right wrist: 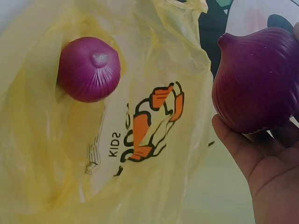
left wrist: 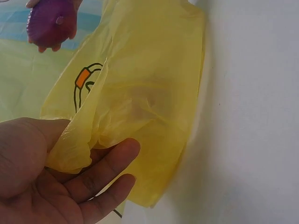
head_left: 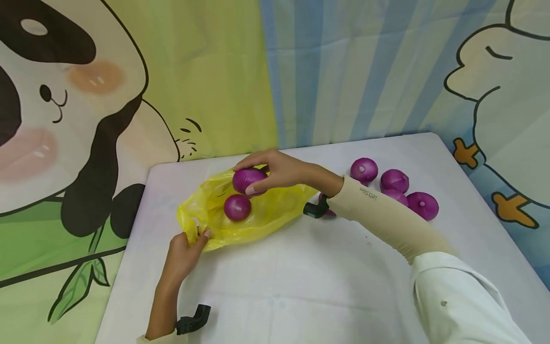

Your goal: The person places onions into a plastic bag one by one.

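A thin yellow plastic bag (head_left: 275, 210) with printed drawings lies spread on the white table (head_left: 275, 286). One purple onion (head_left: 237, 207) rests in the bag, its pale tip visible in the right wrist view. My right hand (head_left: 279, 169) grips another purple onion (right wrist: 257, 81) from above, over the bag's far side. My left hand (head_left: 185, 255) pinches the bag's near left edge between thumb and fingers; the left wrist view shows the film (left wrist: 74, 144) bunched there, with other fingers extended beneath it.
Several more purple onions (head_left: 423, 205) sit in a loose group at the right of the table. Another onion (head_left: 330, 210) is mostly hidden behind the right wrist and its black strap mount (head_left: 316, 209). A cartoon-printed curtain (head_left: 343, 71) hangs behind the table.
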A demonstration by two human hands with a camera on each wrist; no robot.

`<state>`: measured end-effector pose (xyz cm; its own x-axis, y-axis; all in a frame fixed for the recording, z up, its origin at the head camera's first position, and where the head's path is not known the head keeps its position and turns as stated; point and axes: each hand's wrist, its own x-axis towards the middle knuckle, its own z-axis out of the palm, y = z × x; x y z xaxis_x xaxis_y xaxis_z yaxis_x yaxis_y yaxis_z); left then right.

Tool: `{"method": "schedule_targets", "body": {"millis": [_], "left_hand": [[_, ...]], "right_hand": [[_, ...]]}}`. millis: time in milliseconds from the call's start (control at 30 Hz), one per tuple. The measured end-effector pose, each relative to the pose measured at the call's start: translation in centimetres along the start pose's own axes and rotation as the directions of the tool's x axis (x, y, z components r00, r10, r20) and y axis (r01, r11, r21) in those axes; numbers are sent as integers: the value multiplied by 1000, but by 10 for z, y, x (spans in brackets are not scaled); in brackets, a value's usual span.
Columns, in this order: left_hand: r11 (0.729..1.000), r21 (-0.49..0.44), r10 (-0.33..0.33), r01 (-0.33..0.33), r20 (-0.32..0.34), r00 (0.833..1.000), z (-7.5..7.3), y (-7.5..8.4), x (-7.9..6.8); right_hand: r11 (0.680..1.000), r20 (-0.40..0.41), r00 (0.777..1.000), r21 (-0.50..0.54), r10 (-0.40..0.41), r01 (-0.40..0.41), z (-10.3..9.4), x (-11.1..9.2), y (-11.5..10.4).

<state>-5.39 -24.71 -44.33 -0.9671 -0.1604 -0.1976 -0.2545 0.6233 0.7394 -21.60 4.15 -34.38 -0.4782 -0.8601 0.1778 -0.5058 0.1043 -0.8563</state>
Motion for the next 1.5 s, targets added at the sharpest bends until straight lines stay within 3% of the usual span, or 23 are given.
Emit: {"method": "schedule_targets", "body": {"millis": [300,500,700,1300,1500], "left_hand": [[1000,-6,-3,3,8,1000,2,1,-2],[1000,-11,3,-3,0,1000,3,-1,-1],[1000,-13,7,-7,6,1000,1,-1,0],[999,-33,25,-25,23,999,2,-5,1],[999,-27,45,-44,16,999,3,-5,1]], "right_hand": [[999,75,997,-28,-26,29,19,21,5],[997,114,994,-75,7,2,28,31,9],[990,119,992,-140,33,-17,27,34,17],[973,118,979,-180,169,-146,18,34,38],[967,116,978,-209,172,-145,18,32,45]]}}
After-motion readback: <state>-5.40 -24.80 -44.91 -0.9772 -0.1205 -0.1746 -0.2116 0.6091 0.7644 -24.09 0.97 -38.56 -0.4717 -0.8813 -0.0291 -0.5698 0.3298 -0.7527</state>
